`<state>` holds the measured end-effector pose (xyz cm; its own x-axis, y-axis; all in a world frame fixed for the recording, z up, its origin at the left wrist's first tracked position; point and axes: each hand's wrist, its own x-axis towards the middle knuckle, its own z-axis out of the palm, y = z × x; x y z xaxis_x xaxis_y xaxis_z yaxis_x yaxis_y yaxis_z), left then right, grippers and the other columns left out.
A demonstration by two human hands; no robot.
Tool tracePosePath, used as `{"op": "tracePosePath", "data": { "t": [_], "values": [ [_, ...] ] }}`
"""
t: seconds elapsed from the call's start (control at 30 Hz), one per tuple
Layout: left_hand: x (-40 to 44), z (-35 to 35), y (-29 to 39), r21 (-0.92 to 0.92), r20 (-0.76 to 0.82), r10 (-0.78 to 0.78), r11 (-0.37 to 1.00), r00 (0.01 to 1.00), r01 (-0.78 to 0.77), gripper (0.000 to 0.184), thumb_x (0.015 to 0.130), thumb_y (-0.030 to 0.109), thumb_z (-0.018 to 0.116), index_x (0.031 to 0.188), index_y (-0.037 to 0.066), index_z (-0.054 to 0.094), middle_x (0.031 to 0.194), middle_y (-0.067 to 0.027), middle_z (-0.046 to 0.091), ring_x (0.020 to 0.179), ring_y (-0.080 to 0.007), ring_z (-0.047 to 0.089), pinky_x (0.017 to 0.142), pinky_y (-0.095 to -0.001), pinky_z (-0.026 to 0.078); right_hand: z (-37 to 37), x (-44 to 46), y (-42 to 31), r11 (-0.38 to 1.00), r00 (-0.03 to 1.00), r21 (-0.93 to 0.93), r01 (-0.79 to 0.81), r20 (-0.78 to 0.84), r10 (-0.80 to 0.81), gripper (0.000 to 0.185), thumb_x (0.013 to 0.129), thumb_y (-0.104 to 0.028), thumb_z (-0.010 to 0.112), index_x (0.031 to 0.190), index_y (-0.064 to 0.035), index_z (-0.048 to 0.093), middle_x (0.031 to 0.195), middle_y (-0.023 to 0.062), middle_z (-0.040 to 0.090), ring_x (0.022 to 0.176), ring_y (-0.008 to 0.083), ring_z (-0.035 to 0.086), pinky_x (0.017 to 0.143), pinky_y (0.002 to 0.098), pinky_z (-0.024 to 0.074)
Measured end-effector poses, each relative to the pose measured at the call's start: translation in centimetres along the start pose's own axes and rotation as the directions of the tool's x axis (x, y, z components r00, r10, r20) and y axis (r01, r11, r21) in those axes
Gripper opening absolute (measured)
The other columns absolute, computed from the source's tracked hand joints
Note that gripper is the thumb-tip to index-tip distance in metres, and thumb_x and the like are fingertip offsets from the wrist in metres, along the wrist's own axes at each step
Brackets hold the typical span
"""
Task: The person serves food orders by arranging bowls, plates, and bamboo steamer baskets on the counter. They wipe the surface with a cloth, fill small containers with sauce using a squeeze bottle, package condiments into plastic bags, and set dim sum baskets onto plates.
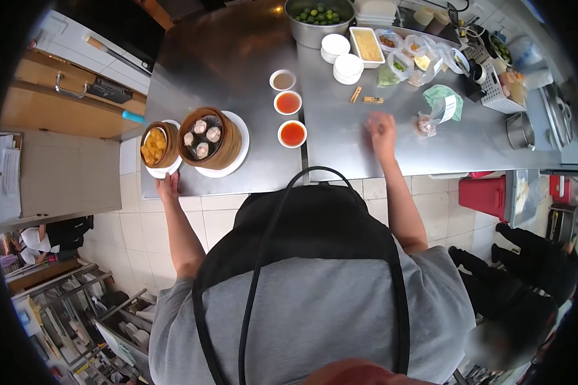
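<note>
My left hand (167, 185) grips the near rim of a white plate (163, 173) that carries a small bamboo steamer (173, 144) holding yellow-orange pieces of food (153, 147). Beside it a larger bamboo steamer (230, 144) with several pale dumplings (202, 149) sits on another white plate (243, 156). Over the steel counter (340, 151), my right hand (381, 133) has its fingers loosely bent and apart; I see nothing held in it. Closest to that hand lie two small wooden clip-like pieces (373, 100). Three small cups stand between the hands, two with orange-red sauce (293, 134) and one with a brownish liquid (282, 80).
Along the back are a metal pot of green limes (320, 16), stacked white lids (348, 68), a white tray of pale strips (367, 46) and bagged food (408, 61). A green bag (443, 101) lies right. A red bin (483, 198) stands below; other people (514, 289) are behind right.
</note>
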<state>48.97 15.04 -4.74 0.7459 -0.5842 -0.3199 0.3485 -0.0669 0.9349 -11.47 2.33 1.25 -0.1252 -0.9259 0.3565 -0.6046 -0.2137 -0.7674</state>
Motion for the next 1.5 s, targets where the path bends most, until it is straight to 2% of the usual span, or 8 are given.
{"op": "tracePosePath", "data": {
  "t": [0.13,0.27,0.47,0.63,0.87,1.0,1.23,1.5],
  "values": [
    [-2.9,0.7,-0.2,-0.034,-0.133,-0.110,0.994,0.985,0.106,0.041,0.081,-0.002,0.044,0.119,0.005,0.031,0.089,-0.0223,0.054,0.073,-0.0272,0.060,0.065,-0.0334,0.054,1.1,2.2,0.9,0.997,0.994,0.024,-0.070,-0.087,0.072,0.016,0.074,-0.004,0.058,0.089,-0.0066,0.060,0.087,0.0110,0.053,0.080,0.0238,0.053,0.066,0.0302,0.0438],
    [-6.8,2.4,0.8,0.233,-0.015,-0.172,0.957,0.985,0.171,0.026,0.081,0.015,0.053,0.102,0.001,0.048,0.077,-0.0137,0.057,0.060,-0.0197,0.058,0.056,-0.0287,0.051,4.7,3.2,-3.5,0.996,0.999,0.087,-0.030,-0.038,0.034,0.014,0.076,-0.007,0.058,0.089,-0.0069,0.061,0.088,0.0092,0.055,0.076,0.0199,0.055,0.063,0.0278,0.0444],
    [-9.7,10.0,9.4,0.486,0.296,-0.065,0.869,0.953,-0.092,0.042,0.082,0.036,0.051,0.110,0.004,0.052,0.095,-0.0108,0.059,0.061,-0.0128,0.058,0.053,-0.0229,0.046,14.2,2.9,-15.6,0.927,0.801,0.363,0.093,0.526,-0.286,0.022,0.082,-0.017,0.053,0.098,-0.0042,0.059,0.084,0.0095,0.059,0.071,0.0180,0.059,0.061,0.0262,0.0452],
    [-8.3,12.0,10.5,0.736,0.443,-0.248,0.650,0.862,-0.191,0.025,0.080,0.017,0.050,0.095,-0.002,0.054,0.068,-0.0071,0.059,0.055,-0.0136,0.059,0.047,-0.0226,0.048,20.7,2.9,-21.2,0.909,0.517,0.195,-0.368,0.855,0.026,0.037,0.083,-0.030,0.049,0.106,-0.0006,0.054,0.076,0.0153,0.061,0.054,0.0182,0.060,0.056,0.0268,0.0474],
    [-6.8,13.4,13.8,0.735,0.517,-0.031,0.529,0.855,-0.425,0.026,0.070,0.011,0.052,0.086,-0.008,0.057,0.064,-0.0137,0.059,0.051,-0.0210,0.060,0.047,-0.0258,0.048,20.5,4.3,-24.8,0.959,0.651,0.249,-0.135,0.752,-0.104,0.037,0.083,-0.027,0.049,0.105,0.0022,0.053,0.067,0.0131,0.061,0.051,0.0170,0.060,0.054,0.0279,0.0478],
    [-7.6,14.9,21.6,0.565,0.519,0.124,0.693,0.846,-0.448,0.026,0.074,0.013,0.052,0.090,-0.008,0.056,0.070,-0.0102,0.060,0.053,-0.0141,0.059,0.049,-0.0219,0.049,19.6,8.4,-29.6,0.871,0.732,0.485,-0.078,0.621,-0.280,0.040,0.083,-0.030,0.050,0.108,0.0010,0.053,0.076,0.0097,0.062,0.055,0.0137,0.060,0.053,0.0249,0.0463],
    [-6.3,13.6,24.6,0.585,0.532,0.093,0.678,0.842,-0.444,0.028,0.077,0.012,0.050,0.099,-0.004,0.056,0.070,-0.0055,0.059,0.054,-0.0079,0.055,0.049,-0.0185,0.046,19.3,8.8,-31.5,0.837,0.662,0.522,-0.164,0.687,-0.298,0.035,0.086,-0.024,0.048,0.114,-0.0036,0.050,0.095,0.0060,0.058,0.067,0.0096,0.057,0.059,0.0193,0.0458],
    [-3.0,5.4,22.3,0.609,0.431,0.025,0.730,0.902,-0.311,0.034,0.079,0.018,0.050,0.103,-0.006,0.054,0.076,-0.0111,0.061,0.058,-0.0141,0.060,0.053,-0.0232,0.049,17.5,8.2,-26.3,0.831,0.721,0.522,-0.191,0.649,-0.242,0.031,0.083,-0.025,0.052,0.107,-0.0047,0.055,0.089,0.0077,0.060,0.070,0.0124,0.059,0.066,0.0236,0.0471]
  ]
}}
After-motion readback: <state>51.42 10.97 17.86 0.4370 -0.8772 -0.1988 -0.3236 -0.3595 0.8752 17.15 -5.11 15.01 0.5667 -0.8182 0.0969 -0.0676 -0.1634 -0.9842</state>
